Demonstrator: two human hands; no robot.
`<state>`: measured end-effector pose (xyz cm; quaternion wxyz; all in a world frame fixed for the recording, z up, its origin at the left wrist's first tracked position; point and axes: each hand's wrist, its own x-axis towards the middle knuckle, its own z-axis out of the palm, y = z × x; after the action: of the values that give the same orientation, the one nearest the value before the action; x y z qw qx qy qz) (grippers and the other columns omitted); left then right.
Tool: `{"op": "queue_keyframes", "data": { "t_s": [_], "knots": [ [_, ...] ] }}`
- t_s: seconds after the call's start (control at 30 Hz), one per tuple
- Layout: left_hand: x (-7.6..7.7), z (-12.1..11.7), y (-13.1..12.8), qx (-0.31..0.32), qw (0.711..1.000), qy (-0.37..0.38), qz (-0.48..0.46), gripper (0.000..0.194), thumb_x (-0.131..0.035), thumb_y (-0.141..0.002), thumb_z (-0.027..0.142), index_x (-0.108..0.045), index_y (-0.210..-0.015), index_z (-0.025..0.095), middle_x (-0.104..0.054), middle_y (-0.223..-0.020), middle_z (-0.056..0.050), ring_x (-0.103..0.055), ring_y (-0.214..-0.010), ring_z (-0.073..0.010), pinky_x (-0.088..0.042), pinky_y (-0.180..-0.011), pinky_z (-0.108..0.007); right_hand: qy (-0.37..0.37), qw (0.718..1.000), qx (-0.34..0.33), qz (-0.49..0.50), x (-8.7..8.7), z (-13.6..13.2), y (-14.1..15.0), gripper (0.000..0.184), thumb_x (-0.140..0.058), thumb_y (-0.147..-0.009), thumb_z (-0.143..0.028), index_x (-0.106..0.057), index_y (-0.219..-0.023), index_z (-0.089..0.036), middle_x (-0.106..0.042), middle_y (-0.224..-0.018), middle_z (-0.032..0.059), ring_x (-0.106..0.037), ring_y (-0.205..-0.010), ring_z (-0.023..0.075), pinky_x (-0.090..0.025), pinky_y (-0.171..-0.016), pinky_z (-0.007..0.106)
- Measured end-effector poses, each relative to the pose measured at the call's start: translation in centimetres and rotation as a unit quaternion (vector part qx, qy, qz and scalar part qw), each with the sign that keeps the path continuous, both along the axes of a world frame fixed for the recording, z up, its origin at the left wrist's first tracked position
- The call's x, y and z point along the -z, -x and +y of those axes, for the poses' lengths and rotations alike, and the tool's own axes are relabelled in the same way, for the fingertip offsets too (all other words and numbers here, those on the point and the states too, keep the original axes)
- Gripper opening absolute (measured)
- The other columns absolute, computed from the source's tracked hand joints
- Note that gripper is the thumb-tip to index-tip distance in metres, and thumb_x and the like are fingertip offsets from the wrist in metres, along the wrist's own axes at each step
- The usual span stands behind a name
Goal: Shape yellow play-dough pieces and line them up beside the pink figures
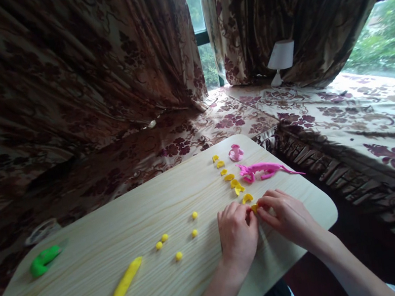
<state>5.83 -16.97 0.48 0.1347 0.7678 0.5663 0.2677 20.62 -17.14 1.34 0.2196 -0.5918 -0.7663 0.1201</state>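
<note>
My left hand [236, 234] and my right hand [286, 214] meet over the light wooden table [147, 211], fingers pinched together on a small yellow clay piece [254, 207]. Just beyond them lies a row of several small yellow clay shapes [233, 182]. To their right lies a pink clay figure with a long tail [264, 170], and a round pink clay piece [235, 152] sits further back. Several yellow clay balls [176, 236] are scattered left of my hands, and a yellow clay roll [126, 281] lies nearer the front left.
A green clay roll [43, 259] lies at the table's far left edge. A clear lid-like object [41, 230] sits beyond it. Patterned brown curtains and a patterned cloth surround the table. A small white lamp [280, 60] stands by the window.
</note>
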Motion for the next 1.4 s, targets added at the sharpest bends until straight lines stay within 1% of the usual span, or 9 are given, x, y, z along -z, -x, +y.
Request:
{"op": "queue_keyframes", "data": {
  "t_s": [0.1,0.37,0.63,0.77,0.9,1.13,1.3,1.37,1.4],
  "knots": [
    [-0.1,-0.1,0.1,0.005,1.0,-0.001,0.006,0.014,-0.053,-0.082,0.011,-0.063,-0.083,0.021,-0.063,-0.082,-0.003,-0.056,-0.084,-0.0205,-0.037,-0.075,-0.033,-0.002,1.0,-0.009,0.003,0.0,-0.2,-0.1,0.008,-0.059,-0.083,-0.028,-0.064,-0.083,-0.022,-0.06,-0.08,0.0031,-0.055,-0.077,0.0184,-0.042,-0.065,0.027],
    [-0.4,-0.4,0.1,0.018,1.0,-0.002,0.025,0.007,-0.057,-0.082,0.018,-0.062,-0.085,0.022,-0.062,-0.085,-0.004,-0.055,-0.087,-0.0221,-0.036,-0.076,-0.034,-0.01,1.0,-0.014,0.005,0.6,-0.1,0.0,0.013,-0.052,-0.087,-0.02,-0.064,-0.082,-0.021,-0.06,-0.078,0.0037,-0.054,-0.077,0.0181,-0.043,-0.066,0.027],
    [-0.2,-0.1,0.1,0.014,1.0,-0.002,0.028,0.013,-0.05,-0.084,0.014,-0.06,-0.08,0.021,-0.061,-0.082,-0.005,-0.055,-0.085,-0.0219,-0.035,-0.076,-0.035,-0.015,1.0,-0.004,0.003,0.7,-0.1,0.0,0.015,-0.05,-0.088,-0.02,-0.064,-0.082,-0.02,-0.06,-0.078,0.0047,-0.054,-0.077,0.0193,-0.042,-0.067,0.029],
    [-0.5,-0.1,0.2,0.022,1.0,0.0,0.018,0.009,-0.056,-0.081,0.015,-0.061,-0.079,0.021,-0.061,-0.081,-0.004,-0.055,-0.085,-0.022,-0.035,-0.075,-0.034,-0.012,1.0,-0.018,0.012,0.6,-0.1,-0.1,0.016,-0.05,-0.088,-0.021,-0.064,-0.08,-0.02,-0.059,-0.077,0.0043,-0.054,-0.076,0.0183,-0.042,-0.066,0.028],
    [-1.1,-0.6,0.3,0.032,0.999,0.006,-0.003,0.003,-0.06,-0.079,0.021,-0.061,-0.082,0.022,-0.062,-0.082,-0.004,-0.056,-0.085,-0.0225,-0.036,-0.078,-0.035,-0.005,0.999,-0.035,0.027,0.2,-0.4,-0.2,0.018,-0.05,-0.088,-0.021,-0.064,-0.077,-0.021,-0.059,-0.074,0.0035,-0.055,-0.074,0.0171,-0.042,-0.064,0.026],
    [-1.9,-1.4,1.3,0.053,0.996,0.036,-0.068,0.012,-0.053,-0.083,0.015,-0.063,-0.084,0.022,-0.065,-0.083,-0.003,-0.057,-0.086,-0.0203,-0.037,-0.083,-0.034,0.009,0.998,-0.05,0.047,-0.7,-1.1,0.0,0.014,-0.053,-0.086,-0.02,-0.063,-0.076,-0.021,-0.059,-0.074,0.0029,-0.055,-0.072,0.0173,-0.042,-0.063,0.027],
    [-1.7,-1.2,1.8,0.043,0.988,0.073,-0.128,0.018,-0.05,-0.084,0.014,-0.067,-0.083,0.022,-0.068,-0.082,-0.002,-0.06,-0.082,-0.0189,-0.041,-0.081,-0.032,0.006,0.997,-0.049,0.064,-0.9,-1.2,0.2,0.014,-0.052,-0.087,-0.02,-0.064,-0.081,-0.021,-0.06,-0.076,0.004,-0.056,-0.075,0.0187,-0.044,-0.064,0.029],
    [-1.5,-1.1,1.8,0.032,0.984,0.085,-0.151,0.019,-0.05,-0.084,0.016,-0.068,-0.082,0.021,-0.069,-0.083,-0.003,-0.061,-0.082,-0.0196,-0.042,-0.081,-0.033,0.001,0.996,-0.049,0.075,-0.9,-1.2,0.2,0.01,-0.054,-0.086,-0.022,-0.064,-0.089,-0.021,-0.061,-0.082,0.0046,-0.057,-0.078,0.0194,-0.045,-0.068,0.03],
    [-1.5,-1.1,1.8,0.028,0.982,0.092,-0.163,0.02,-0.05,-0.085,0.017,-0.069,-0.082,0.021,-0.07,-0.083,-0.004,-0.061,-0.082,-0.0199,-0.042,-0.08,-0.032,-0.003,0.996,-0.049,0.081,-0.9,-1.3,0.2,0.011,-0.056,-0.086,-0.024,-0.063,-0.094,-0.021,-0.062,-0.085,0.0049,-0.057,-0.08,0.0197,-0.046,-0.07,0.031]
  ]
}}
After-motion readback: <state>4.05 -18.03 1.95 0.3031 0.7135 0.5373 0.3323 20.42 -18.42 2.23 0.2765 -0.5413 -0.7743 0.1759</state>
